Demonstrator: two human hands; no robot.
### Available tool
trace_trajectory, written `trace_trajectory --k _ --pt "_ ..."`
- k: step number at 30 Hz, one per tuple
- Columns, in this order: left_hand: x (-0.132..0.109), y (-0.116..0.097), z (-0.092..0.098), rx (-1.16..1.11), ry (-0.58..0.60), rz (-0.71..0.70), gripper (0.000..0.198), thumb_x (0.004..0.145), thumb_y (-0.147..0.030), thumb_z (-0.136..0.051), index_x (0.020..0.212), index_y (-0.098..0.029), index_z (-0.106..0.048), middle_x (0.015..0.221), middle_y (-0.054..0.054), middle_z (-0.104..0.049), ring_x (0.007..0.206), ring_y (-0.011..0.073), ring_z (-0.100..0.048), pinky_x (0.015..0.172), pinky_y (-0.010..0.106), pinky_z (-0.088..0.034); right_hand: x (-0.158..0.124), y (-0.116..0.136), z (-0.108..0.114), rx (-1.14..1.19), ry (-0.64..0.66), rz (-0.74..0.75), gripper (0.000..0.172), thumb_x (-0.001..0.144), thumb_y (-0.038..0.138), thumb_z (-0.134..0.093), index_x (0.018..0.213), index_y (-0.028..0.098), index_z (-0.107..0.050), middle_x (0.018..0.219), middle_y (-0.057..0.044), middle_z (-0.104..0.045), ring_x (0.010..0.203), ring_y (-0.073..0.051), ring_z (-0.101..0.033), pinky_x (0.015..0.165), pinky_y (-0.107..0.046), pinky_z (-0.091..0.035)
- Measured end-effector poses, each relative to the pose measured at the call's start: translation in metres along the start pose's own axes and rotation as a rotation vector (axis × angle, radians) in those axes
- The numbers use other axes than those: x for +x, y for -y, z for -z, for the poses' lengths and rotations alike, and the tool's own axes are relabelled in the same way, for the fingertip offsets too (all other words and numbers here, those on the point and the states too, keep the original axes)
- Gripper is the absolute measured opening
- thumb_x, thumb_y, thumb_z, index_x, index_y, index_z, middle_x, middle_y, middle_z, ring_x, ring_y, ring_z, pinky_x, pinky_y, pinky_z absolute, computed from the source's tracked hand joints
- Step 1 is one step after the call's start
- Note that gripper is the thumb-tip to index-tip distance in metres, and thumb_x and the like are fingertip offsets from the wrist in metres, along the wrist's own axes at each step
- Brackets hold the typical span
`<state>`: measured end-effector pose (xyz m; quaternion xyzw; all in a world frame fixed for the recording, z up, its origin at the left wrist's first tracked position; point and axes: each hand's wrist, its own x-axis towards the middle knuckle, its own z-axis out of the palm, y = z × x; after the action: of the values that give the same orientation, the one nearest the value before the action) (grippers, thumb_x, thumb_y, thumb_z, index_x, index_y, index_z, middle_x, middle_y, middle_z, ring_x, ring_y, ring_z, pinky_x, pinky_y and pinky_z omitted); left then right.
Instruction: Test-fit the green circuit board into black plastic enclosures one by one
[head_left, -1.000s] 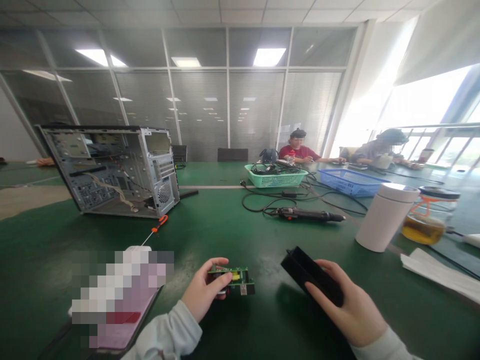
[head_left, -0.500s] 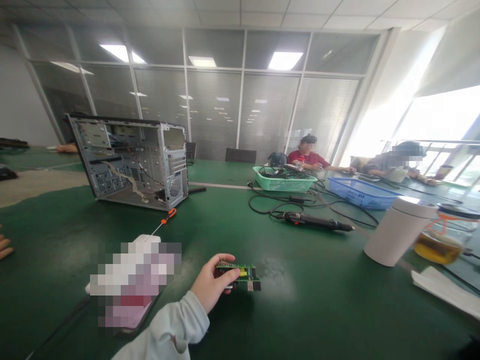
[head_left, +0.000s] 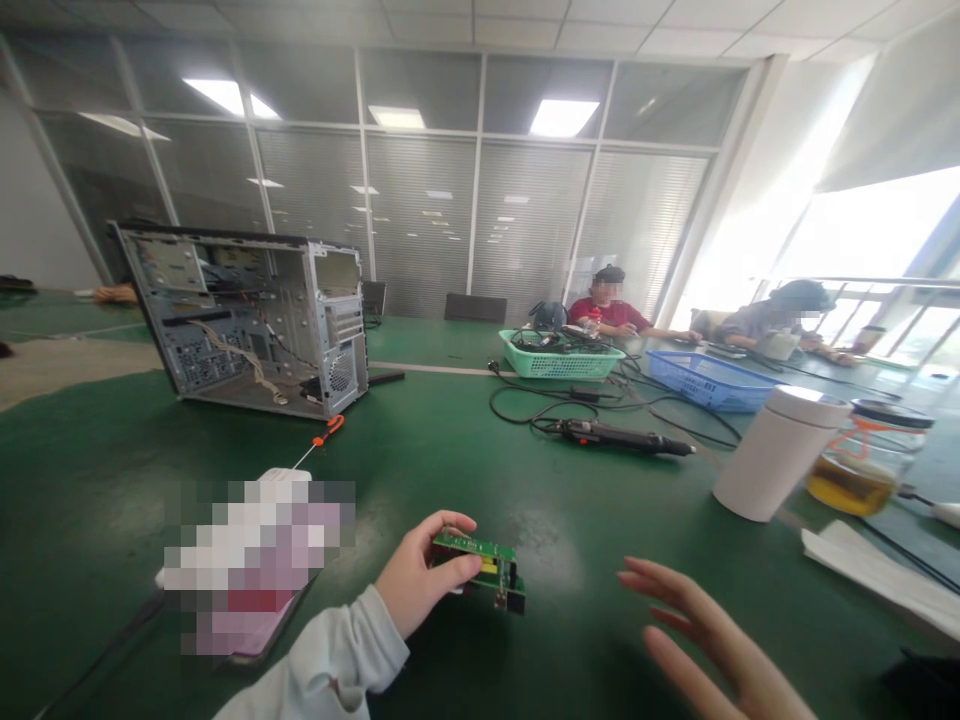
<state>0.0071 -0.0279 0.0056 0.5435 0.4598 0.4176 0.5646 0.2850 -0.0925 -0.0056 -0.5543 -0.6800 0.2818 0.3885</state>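
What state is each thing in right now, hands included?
Left hand: closed on the circuit board
Circuit board: held, partly hidden by fingers
Right hand: open, holding nothing
Computer case: standing, near side open, wires showing inside
Electric screwdriver: lying on the table; power state not visible
Green basket: loaded with cables
Glass jar: lidded, part-full of amber liquid
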Motion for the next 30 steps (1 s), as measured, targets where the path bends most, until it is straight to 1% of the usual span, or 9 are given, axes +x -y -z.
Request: trace_trajectory --k 2,4,8,14,17,20,24,26,30 --pt "-0.002 -0.001 -0.002 0.011 0.055 -0.034 0.037 0.055 -0.029 -0.068 0.086 -0.018 -0.052 0.074 -0.002 -0.051 0.061 0.0125 -0.053 0.051 0.024 -0.043 0.018 0.027 -0.036 0.201 0.153 0.003 0.047 0.08 0.047 -0.046 0.118 0.019 -0.044 0.11 -0.009 -0.052 0.103 -0.021 -0.048 0.087 -0.032 -0.043" --pt "-0.004 -0.002 -0.004 0.035 0.108 -0.07 0.039 0.055 -0.029 -0.068 0.088 -0.017 -0.051 0.071 -0.003 -0.05 0.059 0.0114 -0.05 0.052 0.024 -0.042 0.037 0.045 -0.065 0.3 0.249 -0.003 0.051 0.077 0.052 -0.046 0.113 0.015 -0.047 0.103 -0.011 -0.054 0.094 -0.022 -0.051 0.081 -0.034 -0.045" --pt "-0.006 -0.003 -0.006 0.113 0.126 -0.083 0.035 0.057 -0.027 -0.066 0.086 -0.016 -0.051 0.068 -0.003 -0.05 0.061 0.0114 -0.049 0.056 0.025 -0.042 0.054 0.052 -0.095 0.286 0.302 0.022 0.049 0.077 0.055 -0.046 0.097 0.012 -0.057 0.087 -0.01 -0.059 0.082 -0.023 -0.054 0.075 -0.036 -0.044" --pt "-0.007 0.003 -0.007 0.032 0.223 -0.066 0.041 0.06 -0.037 -0.065 0.092 -0.017 -0.051 0.072 -0.002 -0.049 0.06 0.0101 -0.048 0.055 0.024 -0.04 0.046 0.041 -0.094 0.498 0.269 -0.03 0.048 0.072 0.058 -0.054 0.086 0.012 -0.058 0.08 -0.008 -0.06 0.077 -0.02 -0.056 0.067 -0.028 -0.046" --pt "-0.004 0.004 -0.006 -0.033 0.238 -0.035 0.045 0.062 -0.044 -0.062 0.095 -0.017 -0.05 0.072 -0.001 -0.052 0.064 0.0121 -0.051 0.054 0.023 -0.04 0.047 0.036 -0.096 0.652 0.258 -0.169 0.057 0.066 0.064 -0.057 0.086 0.011 -0.057 0.071 -0.006 -0.059 0.059 -0.016 -0.057 0.051 -0.023 -0.045" --pt "-0.001 0.003 -0.004 -0.048 0.204 0.002 0.051 0.059 -0.051 -0.061 0.096 -0.017 -0.051 0.077 0.001 -0.054 0.063 0.0135 -0.052 0.048 0.022 -0.038 0.05 0.033 -0.097 0.768 0.304 -0.303 0.063 0.063 0.066 -0.057 0.091 0.01 -0.052 0.065 -0.005 -0.058 0.045 -0.012 -0.054 0.037 -0.017 -0.038" --pt "0.003 0.001 -0.003 -0.047 0.136 0.037 0.056 0.055 -0.055 -0.062 0.093 -0.015 -0.053 0.078 0.004 -0.057 0.063 0.0142 -0.053 0.048 0.023 -0.039 0.051 0.034 -0.094 0.835 0.304 -0.365 0.065 0.057 0.065 -0.063 0.091 0.013 -0.047 0.069 -0.003 -0.057 0.049 -0.014 -0.057 0.038 -0.015 -0.039" --pt "0.003 0.001 -0.003 -0.047 0.118 0.033 0.057 0.055 -0.056 -0.062 0.092 -0.014 -0.055 0.076 0.004 -0.058 0.06 0.0134 -0.053 0.048 0.023 -0.039 0.05 0.036 -0.093 0.878 0.35 -0.396 0.064 0.058 0.064 -0.063 0.091 0.013 -0.044 0.068 -0.003 -0.057 0.048 -0.015 -0.058 0.038 -0.016 -0.04" --pt "0.0 0.002 -0.004 -0.032 0.154 0.017 0.054 0.056 -0.057 -0.062 0.088 -0.013 -0.058 0.068 0.002 -0.058 0.056 0.0115 -0.05 0.049 0.023 -0.038 0.048 0.039 -0.094 0.87 0.407 -0.363 0.061 0.058 0.066 -0.061 0.084 0.013 -0.043 0.064 -0.002 -0.054 0.049 -0.014 -0.055 0.039 -0.02 -0.043"
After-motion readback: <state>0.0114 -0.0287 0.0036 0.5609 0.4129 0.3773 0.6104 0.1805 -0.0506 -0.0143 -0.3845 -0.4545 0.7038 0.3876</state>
